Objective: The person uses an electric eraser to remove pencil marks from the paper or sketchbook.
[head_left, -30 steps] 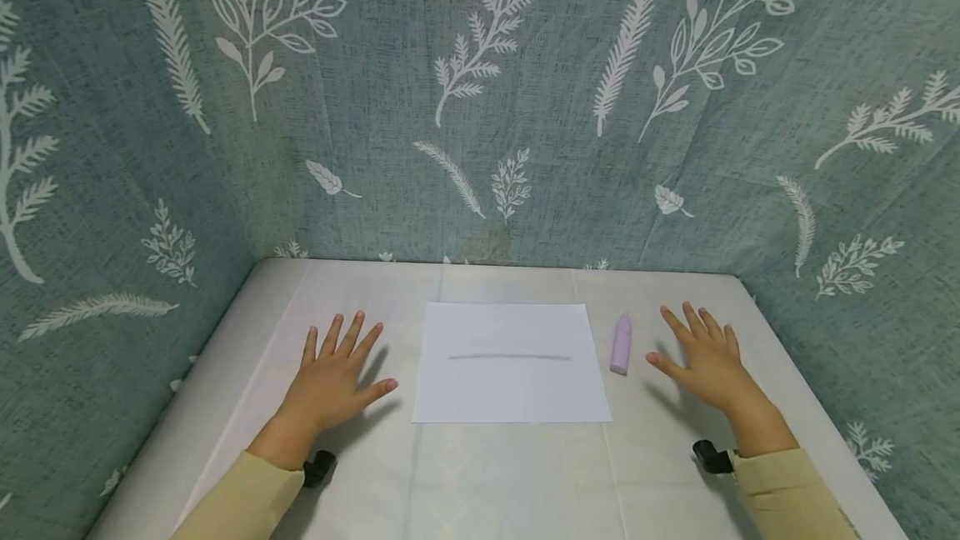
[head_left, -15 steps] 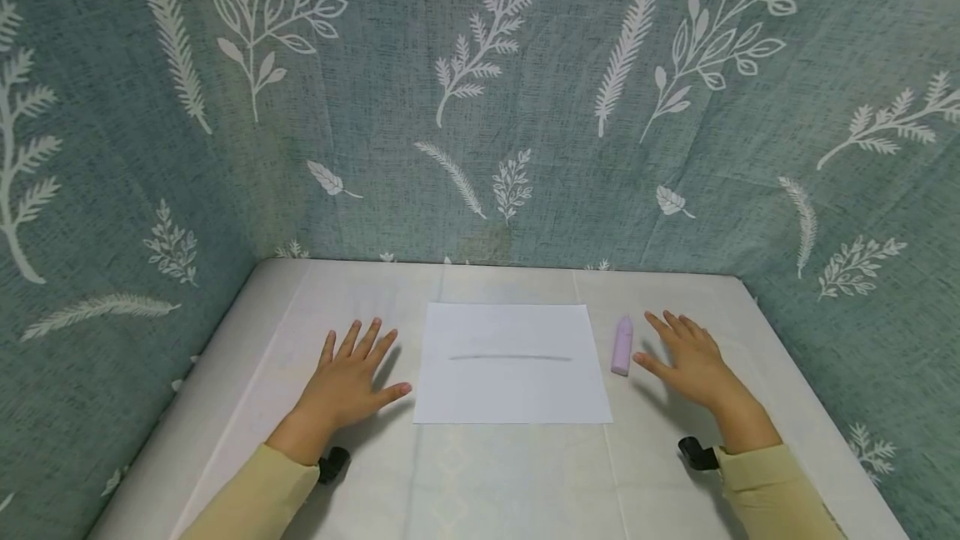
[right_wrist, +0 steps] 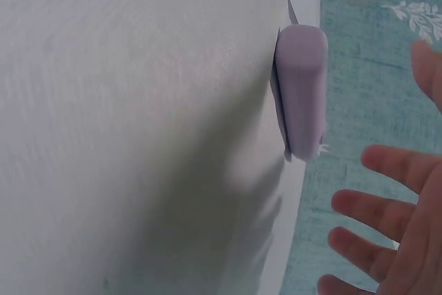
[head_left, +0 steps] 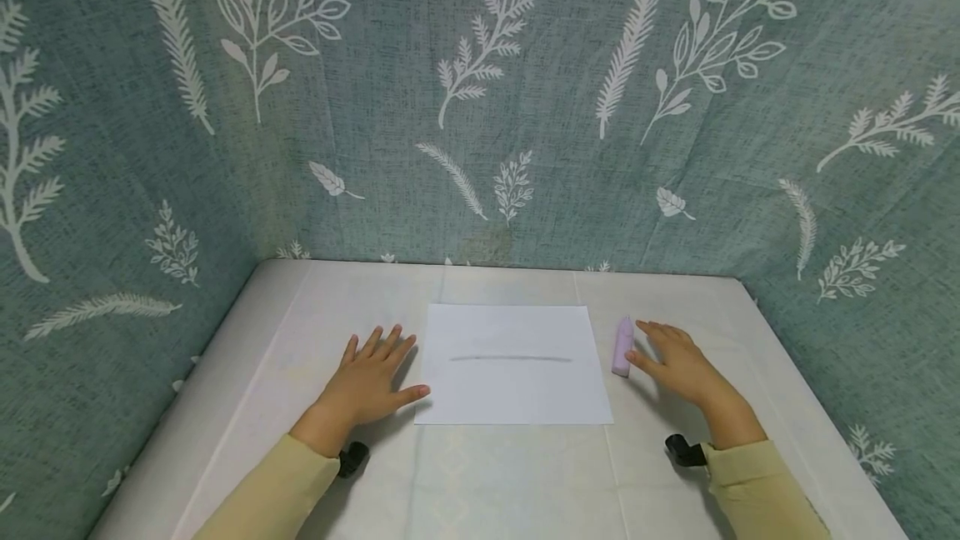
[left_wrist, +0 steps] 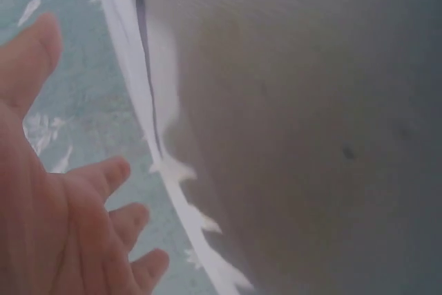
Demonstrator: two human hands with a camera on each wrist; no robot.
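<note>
On the white table lies a sheet of white paper with a single thin grey line across its middle. A stubby lilac object, blocky with a narrowed far end, lies just right of the sheet. My right hand is beside it, fingers spread and slightly bent, thumb tip overlapping its right edge in the head view. In the right wrist view the same lilac object shows apart from the fingers. My left hand hovers left of the paper, fingers spread, its thumb tip over the sheet's left edge.
Green cloth printed with white leaves hangs behind the table and along both sides. A small black device sits at my right wrist, and a similar black device at my left.
Both hands have moved inward: the left rightward to the paper's edge, the right leftward to the lilac object, its fingers drawing closer together. Paper and lilac object stay in place.
</note>
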